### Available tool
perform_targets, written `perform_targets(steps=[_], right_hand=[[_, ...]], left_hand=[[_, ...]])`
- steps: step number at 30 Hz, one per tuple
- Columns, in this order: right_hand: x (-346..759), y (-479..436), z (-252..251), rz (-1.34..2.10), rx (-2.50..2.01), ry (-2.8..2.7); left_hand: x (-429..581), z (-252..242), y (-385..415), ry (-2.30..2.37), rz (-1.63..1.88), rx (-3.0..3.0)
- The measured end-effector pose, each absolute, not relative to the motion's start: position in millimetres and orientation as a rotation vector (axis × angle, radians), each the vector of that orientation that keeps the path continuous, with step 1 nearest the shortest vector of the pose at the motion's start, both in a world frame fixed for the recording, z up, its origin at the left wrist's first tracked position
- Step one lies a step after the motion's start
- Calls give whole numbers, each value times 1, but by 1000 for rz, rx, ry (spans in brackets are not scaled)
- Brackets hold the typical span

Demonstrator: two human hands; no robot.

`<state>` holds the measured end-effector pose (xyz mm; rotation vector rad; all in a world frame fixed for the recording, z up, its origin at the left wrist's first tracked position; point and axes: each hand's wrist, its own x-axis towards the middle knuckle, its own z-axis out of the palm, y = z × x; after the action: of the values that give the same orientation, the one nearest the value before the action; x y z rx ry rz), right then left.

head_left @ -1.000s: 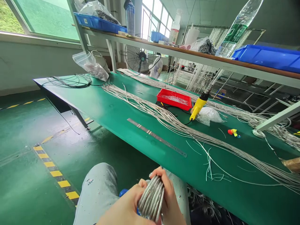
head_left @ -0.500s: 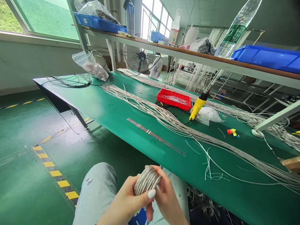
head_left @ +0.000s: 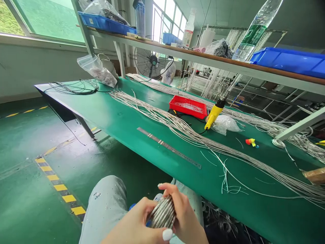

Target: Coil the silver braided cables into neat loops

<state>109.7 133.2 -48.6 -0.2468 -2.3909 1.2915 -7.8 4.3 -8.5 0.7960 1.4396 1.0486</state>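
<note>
holds a bundle of silvery cable (head_left: 164, 213) low over the lap, in both hands at once: with the left hand (head_left: 139, 220) closed around one side, thumb at the near end, and with the right hand (head_left: 189, 217) closed around the other, fingers folded over the bundle. wears pale trousers (head_left: 104, 200), one knee to each side. sits before a green table (head_left: 114, 118), above a dark tangle of wire (head_left: 223, 220) at the lower right. looks first onto a steel ruler (head_left: 175, 151) lying flat near the table's edge, well apart from the hands, and onto loose white strands (head_left: 224, 176) farther right. looks next over a long spread of pale cables (head_left: 189, 128) running lengthwise along the table. beyond, faces a red tray (head_left: 177, 110) with white clippings inside, then a yellow power tool (head_left: 213, 117) leaning just beside a clear plastic bag (head_left: 227, 124). looks last, past a raised shelf (head_left: 152, 46), toward a black fan (head_left: 153, 60).
</note>
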Motion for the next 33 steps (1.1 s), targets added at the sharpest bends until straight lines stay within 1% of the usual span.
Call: perform_targets(steps=[4, 8, 10, 12, 17, 20, 23, 25, 27, 29, 33], right_hand=[[110, 122, -44, 1732, -617, -1963], [94, 112, -32, 2173, -605, -1507], [88, 109, -28, 2304, -625, -1355], [85, 107, -27, 2364, -662, -1284], [89, 108, -33, 2384, -650, -1296], [95, 116, -30, 2320, -464, -1511], [100, 124, -23, 2253, -264, -1777], [102, 128, -22, 2217, -263, -1861], [102, 129, -27, 2144, -309, -1914], [100, 129, -36, 2053, -384, -1994], [90, 128, -58, 1887, -670, -2063]], left_hand=[[-9, -6, -3, 1400, 1094, 1002], [-5, -4, 2, 1510, 1070, 1093], [-4, -2, 6, 1558, 1067, 1107], [-4, 3, 9, 1574, 1053, 1124], [-9, 9, 9, 1524, 1058, 1175], [-12, 3, 4, 1436, 1132, 1179], [-12, -7, 1, 1337, 1406, 868], [-13, -11, 1, 1274, 1621, 553], [-16, -10, 2, 1260, 1768, 371], [-22, -8, 2, 1263, 1857, 324], [-37, -9, -4, 1001, 2187, 30]])
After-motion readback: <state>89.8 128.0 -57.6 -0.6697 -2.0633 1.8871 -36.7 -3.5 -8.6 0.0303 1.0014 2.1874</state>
